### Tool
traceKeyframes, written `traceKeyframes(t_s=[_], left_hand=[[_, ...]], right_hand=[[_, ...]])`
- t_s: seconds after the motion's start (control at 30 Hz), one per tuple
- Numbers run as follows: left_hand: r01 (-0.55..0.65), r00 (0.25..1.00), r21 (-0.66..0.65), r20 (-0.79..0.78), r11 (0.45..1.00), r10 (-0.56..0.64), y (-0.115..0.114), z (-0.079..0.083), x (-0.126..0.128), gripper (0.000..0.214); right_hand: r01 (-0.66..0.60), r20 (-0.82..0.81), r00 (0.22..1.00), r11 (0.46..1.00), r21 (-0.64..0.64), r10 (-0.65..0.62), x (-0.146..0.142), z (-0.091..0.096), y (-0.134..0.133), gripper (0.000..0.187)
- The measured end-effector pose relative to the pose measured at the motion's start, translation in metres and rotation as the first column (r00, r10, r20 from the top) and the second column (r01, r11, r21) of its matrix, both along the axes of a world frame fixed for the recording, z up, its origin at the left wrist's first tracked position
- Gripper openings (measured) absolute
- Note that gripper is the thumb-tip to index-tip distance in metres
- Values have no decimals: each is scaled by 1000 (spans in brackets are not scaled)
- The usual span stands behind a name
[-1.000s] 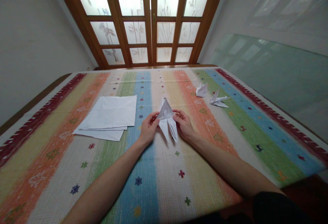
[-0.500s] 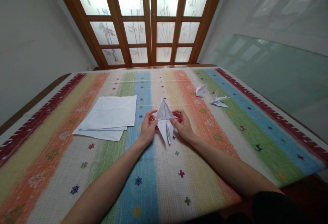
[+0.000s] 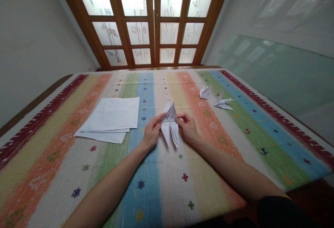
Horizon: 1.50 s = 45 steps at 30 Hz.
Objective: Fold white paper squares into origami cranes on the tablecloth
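Observation:
Between my two hands is a white folded-paper piece, with pointed flaps at its far end and two narrow legs pointing toward me. My left hand pinches its left edge near the middle, thumb on top. On the other side, my right hand grips the right edge with thumb and curled fingers. The upper flaps stand apart from each other, one leaning right. Whether the piece touches the cloth beneath, I cannot tell.
A stack of white paper sheets lies to the left. Two finished-looking paper cranes, one farther back and another beside it, sit at the right. A striped tablecloth covers the table; wooden glazed doors stand beyond.
The paper's far flaps have spread apart, one swinging right, and its two legs are now more separated. Both hands keep nearly the same place.

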<state>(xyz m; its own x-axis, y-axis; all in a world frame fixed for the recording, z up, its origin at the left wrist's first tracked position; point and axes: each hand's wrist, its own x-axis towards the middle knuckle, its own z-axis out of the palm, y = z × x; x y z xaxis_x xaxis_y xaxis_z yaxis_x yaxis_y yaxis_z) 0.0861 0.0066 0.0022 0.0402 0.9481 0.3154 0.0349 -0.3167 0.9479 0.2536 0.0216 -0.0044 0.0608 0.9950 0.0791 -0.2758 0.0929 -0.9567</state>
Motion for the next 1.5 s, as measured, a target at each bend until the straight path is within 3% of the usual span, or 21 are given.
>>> traceKeyframes(t_s=[0.1,0.3,0.53,0.7,0.8,0.93,1.03,1.23,1.33,1.43,1.5], left_hand=[[0,1000,17,-15,1000,0,-1,1,0,30],[26,994,-112,104,993,-14,2,-1,0,28],[129,986,-72,-93,989,-135,2,2,-5,24],[100,992,-29,-73,995,-102,2,1,-5,27],[25,993,-46,-113,999,-30,2,0,-2,9],[-65,998,-30,-15,997,65,1,-4,3,27],[-27,1000,25,-14,999,27,0,-5,3,37],[-37,974,122,-219,992,63,0,1,-1,15],[-113,936,182,-310,977,167,-1,3,-2,11],[-189,889,266,-364,945,280,-1,3,-3,10],[-170,869,298,-405,940,285,-3,4,-4,10]], right_hand=[[-17,-47,999,1000,-21,16,0,-1,0,28],[-122,10,993,990,66,121,4,-2,-2,29],[-158,14,987,987,32,158,6,-3,0,6],[-206,28,978,978,-2,206,6,-4,-1,17],[-162,121,981,985,59,154,4,-4,-3,20],[-64,109,993,987,150,48,-1,-3,-5,35],[-23,177,984,978,206,-14,-2,-2,-7,31],[29,383,908,939,341,-167,3,0,-11,9],[37,449,857,901,433,-251,5,3,-12,6],[16,426,876,895,446,-228,5,6,-14,8],[-15,402,898,900,436,-180,5,7,-16,9]])
